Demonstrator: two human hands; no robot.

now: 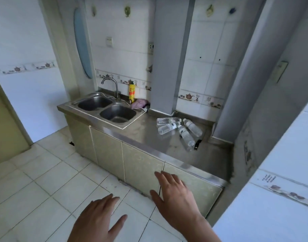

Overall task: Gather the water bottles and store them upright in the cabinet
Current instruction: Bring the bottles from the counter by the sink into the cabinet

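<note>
1. Head view: four clear plastic water bottles [179, 129] with white labels lie on their sides in a loose cluster on the stainless steel countertop [149, 135], toward its right rear, near the grey pillar [169, 55]. The label print is too small to read.
2. A yellow spray can [131, 93] stands behind the double steel sink [107, 109], its red lettering blurred; a pink cloth [140, 103] lies just beside it.
3. The pale green cabinet doors [142, 168] under the countertop are all closed.
4. The right hand [174, 193] is spread with straight fingers, fingertips in front of the seam between two doors, holding nothing; contact cannot be told.
5. The left hand [99, 217] is open, fingers relaxed, over the white tiled floor [45, 180].
6. The countertop's front edge runs bare from sink to right wall; floor lies open to the left.
</note>
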